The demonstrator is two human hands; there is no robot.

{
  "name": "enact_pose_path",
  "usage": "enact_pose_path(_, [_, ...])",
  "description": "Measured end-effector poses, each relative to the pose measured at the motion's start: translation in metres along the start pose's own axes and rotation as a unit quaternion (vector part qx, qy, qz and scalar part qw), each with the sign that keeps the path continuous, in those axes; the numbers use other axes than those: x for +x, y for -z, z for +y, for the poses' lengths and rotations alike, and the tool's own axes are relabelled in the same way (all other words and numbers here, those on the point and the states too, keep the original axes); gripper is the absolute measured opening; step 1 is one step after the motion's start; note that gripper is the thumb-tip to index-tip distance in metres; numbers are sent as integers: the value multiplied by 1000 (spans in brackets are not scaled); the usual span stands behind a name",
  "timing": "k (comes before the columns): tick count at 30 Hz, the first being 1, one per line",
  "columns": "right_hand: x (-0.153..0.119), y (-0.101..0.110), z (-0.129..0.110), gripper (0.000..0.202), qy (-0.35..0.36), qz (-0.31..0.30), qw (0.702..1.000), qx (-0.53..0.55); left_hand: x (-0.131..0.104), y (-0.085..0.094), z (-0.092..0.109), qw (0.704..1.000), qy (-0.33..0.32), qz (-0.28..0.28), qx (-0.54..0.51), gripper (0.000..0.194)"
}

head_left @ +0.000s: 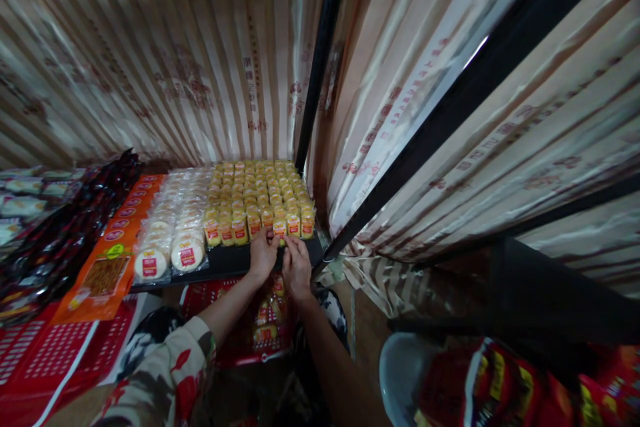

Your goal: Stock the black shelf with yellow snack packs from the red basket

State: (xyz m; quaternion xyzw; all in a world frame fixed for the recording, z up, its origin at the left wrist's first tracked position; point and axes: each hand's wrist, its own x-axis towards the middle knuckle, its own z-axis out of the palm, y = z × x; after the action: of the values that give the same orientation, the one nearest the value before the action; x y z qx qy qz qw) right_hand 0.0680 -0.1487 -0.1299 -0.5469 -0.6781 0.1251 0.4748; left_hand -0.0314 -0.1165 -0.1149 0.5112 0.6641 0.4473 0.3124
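Rows of small yellow packets (260, 193) with red and white labels stand on a dark shelf (225, 259). At the front edge of these rows, my left hand (263, 253) and my right hand (297, 265) meet around one front yellow packet (279, 227). The fingers of both hands are closed on its lower part, the fingertips nearly touching. Left of the yellow rows lie clear-wrapped round white cakes (187, 253), also in rows.
An orange bag (105, 273) and dark shiny packets (65, 227) lie further left. Below the shelf is a red basket (227, 343) with some yellow packets inside. Another red basket (75, 347) is at lower left. A black post (320, 60) rises behind; red packages (500, 387) are at lower right.
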Motion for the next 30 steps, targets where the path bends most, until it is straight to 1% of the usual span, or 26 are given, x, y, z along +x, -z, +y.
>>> enact_pose_path(2, [-1,-1,2,41,-2,0,1000,0,0,-2,1,1000,-13,10,17,21])
enact_pose_path(4, [-2,-2,3,41,-4,-3,1000,0,-1,-3,2,999,-23,32,31,19])
enact_pose_path(7, [-3,-3,2,41,-4,-1,1000,-3,-3,-4,2,996,-39,62,45,15])
enact_pose_path(9, [-3,-2,1,41,1,2,1000,-2,-4,-3,4,995,-51,69,58,11])
enact_pose_path(12, [-1,1,-1,43,9,9,1000,-14,-6,0,9,991,-73,64,93,4])
enact_pose_path(15, [1,4,-3,45,11,18,999,-45,-6,3,12,987,-93,53,122,5])
enact_pose_path(20, [2,1,0,51,14,19,997,-67,-5,2,10,983,-117,41,133,1])
enact_pose_path(23, [2,-2,3,51,3,13,998,-65,-5,1,10,982,-130,28,136,5])
enact_pose_path(26, [3,-4,5,49,-5,9,998,-65,-5,0,13,982,-120,17,146,6])
enact_pose_path(30, [2,-4,5,48,-10,9,998,-62,-10,0,17,980,-75,5,186,9])
